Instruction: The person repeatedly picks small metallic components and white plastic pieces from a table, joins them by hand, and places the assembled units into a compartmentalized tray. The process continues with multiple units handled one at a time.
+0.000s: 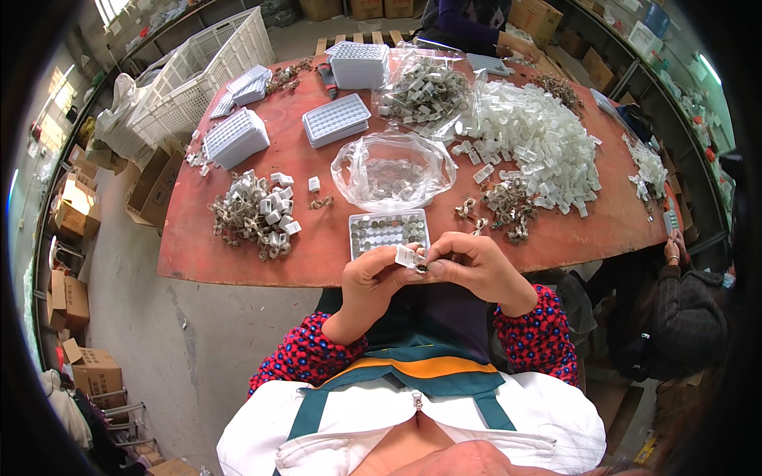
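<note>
Close to the table's near edge, my left hand (370, 278) pinches a small white plastic case (406, 255). My right hand (474, 271) meets it from the other side, fingertips closed on a small dark piece at the case's end, too small to name. Just beyond my hands lies a white tray (389, 213) with rows of round silvery discs like button cells. Behind it sits a clear plastic bag (349, 166), open at the top, with small pieces inside. Left of the tray, white cases with coiled wires form a pile (252, 216); one such case (314, 184) lies apart.
Coiled wire bundles (509, 208) and a large heap of white cases (544, 143) cover the right side. Stacked trays (238, 138) stand left and farther back, near a filled clear bag (432, 89). Other people sit at the far side (468, 20) and right (675, 317).
</note>
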The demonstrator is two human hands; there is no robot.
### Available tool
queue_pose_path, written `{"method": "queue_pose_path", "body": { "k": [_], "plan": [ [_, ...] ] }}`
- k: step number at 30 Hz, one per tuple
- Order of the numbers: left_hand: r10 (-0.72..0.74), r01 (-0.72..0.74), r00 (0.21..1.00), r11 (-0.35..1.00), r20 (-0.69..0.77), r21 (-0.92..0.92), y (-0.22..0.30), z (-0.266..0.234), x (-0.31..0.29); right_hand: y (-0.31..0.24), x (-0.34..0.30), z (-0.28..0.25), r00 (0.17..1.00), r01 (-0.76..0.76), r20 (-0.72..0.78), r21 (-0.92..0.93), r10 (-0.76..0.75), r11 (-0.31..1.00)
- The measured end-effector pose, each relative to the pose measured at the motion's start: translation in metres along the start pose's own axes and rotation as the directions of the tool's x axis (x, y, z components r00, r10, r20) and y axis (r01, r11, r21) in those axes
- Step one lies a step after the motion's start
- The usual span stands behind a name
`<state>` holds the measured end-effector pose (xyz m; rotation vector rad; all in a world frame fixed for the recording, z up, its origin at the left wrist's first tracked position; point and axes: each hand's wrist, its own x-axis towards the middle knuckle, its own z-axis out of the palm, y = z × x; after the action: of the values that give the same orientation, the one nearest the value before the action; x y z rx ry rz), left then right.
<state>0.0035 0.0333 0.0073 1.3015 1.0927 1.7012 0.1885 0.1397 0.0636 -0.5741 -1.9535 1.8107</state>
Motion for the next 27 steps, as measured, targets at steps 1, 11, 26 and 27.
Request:
{"method": "queue_pose_path", "body": {
  "k": [1, 11, 26, 27],
  "plan": [
    [0.004, -0.004, 1.0, 1.0, -0.002, 0.002, 0.0, 0.0, 0.0, 0.001, 0.001, 0.0, 1.0, 0.02, -0.004, -0.01, -0.02, 1.0],
    [-0.1, 0.096, 0.995, 0.963, -0.003, -0.252, -0.01, 0.002, -0.004, -0.002, -0.004, 0.009, 0.999, -0.044, -0.016, 0.027, 0.044, 0.999],
    [-0.051, 0.056, 0.998, 0.985, 0.037, -0.161, -0.013, -0.004, -0.005, -0.007, -0.002, 0.005, 0.995, -0.096, 0.028, 0.06, 0.094, 0.994],
    [-0.069, 0.075, 0.997, 0.977, 0.038, -0.201, -0.013, -0.003, -0.006, -0.007, -0.002, 0.004, 0.995, -0.093, 0.037, 0.063, 0.091, 0.994]
  ]
}}
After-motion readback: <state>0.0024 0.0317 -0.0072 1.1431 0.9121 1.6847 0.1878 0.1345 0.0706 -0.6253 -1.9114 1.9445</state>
